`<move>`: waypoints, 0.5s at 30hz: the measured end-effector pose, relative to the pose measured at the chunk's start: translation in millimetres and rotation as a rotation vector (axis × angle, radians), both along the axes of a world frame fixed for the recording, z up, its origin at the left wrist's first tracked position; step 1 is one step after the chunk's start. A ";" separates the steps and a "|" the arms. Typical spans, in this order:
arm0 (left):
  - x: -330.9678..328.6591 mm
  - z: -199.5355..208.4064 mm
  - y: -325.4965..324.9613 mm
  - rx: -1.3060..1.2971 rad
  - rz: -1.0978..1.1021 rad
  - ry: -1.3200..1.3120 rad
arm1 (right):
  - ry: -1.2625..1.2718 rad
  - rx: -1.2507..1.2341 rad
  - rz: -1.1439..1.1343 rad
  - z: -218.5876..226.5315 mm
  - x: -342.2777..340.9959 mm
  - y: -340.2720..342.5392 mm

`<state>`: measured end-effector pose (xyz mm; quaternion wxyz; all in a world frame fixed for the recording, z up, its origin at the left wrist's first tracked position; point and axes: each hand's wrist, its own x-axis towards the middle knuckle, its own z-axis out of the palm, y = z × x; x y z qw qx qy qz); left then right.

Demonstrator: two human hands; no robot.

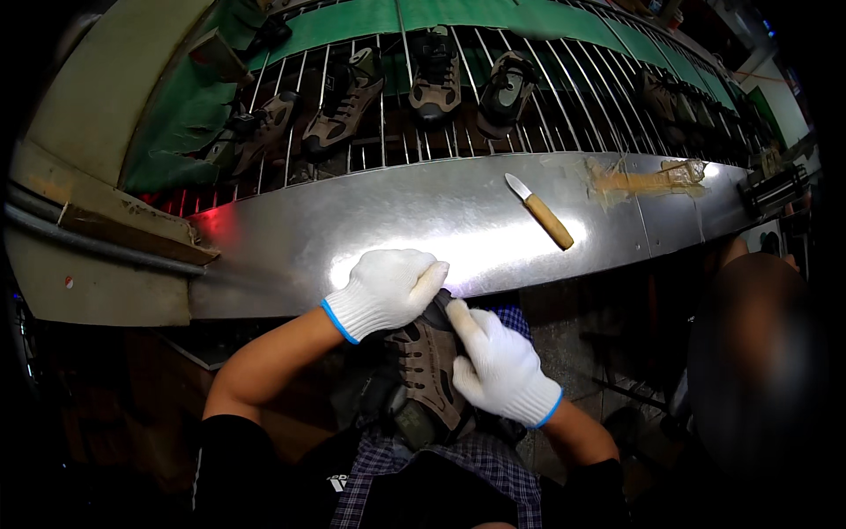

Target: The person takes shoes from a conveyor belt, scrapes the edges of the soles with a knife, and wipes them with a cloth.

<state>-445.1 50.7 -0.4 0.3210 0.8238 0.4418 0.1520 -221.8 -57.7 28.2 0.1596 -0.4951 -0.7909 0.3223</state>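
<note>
A brown and black laced sneaker [429, 361] rests on my lap, its toe pointing away from me at the metal edge and its dark opening toward my body. My left hand [388, 286], in a white knit glove with a blue cuff, is closed at the left of the toe, thumb against curled fingers; whatever is in it is hidden. My right hand [504, 363], gloved alike, grips the shoe's right side, index finger reaching over the toe. Beyond my hands, a short knife [548, 220] with a wooden handle lies on the metal ledge [397, 207].
Behind the ledge runs a rack of metal rods [568, 101] over green material, carrying several similar shoes [435, 79]. Brown tape [643, 179] is stuck on the ledge's right part. A beige panel [97, 273] stands at left. Another person [758, 353] is at right, blurred.
</note>
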 end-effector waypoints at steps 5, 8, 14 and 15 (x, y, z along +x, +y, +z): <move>-5.4 -55.9 -30.0 -0.047 0.443 -0.792 | -0.041 -0.011 0.052 6.4 2.5 -22.3; -3.6 -58.4 -37.1 -0.553 0.793 -1.119 | -0.060 -0.064 0.040 7.0 -0.9 -5.0; 2.6 -40.4 -43.1 -0.489 0.698 -1.123 | 0.031 -0.130 0.107 15.0 -19.2 49.3; 3.9 -30.0 -47.4 -0.419 0.671 -1.099 | 0.021 -0.155 0.138 28.3 -24.4 58.0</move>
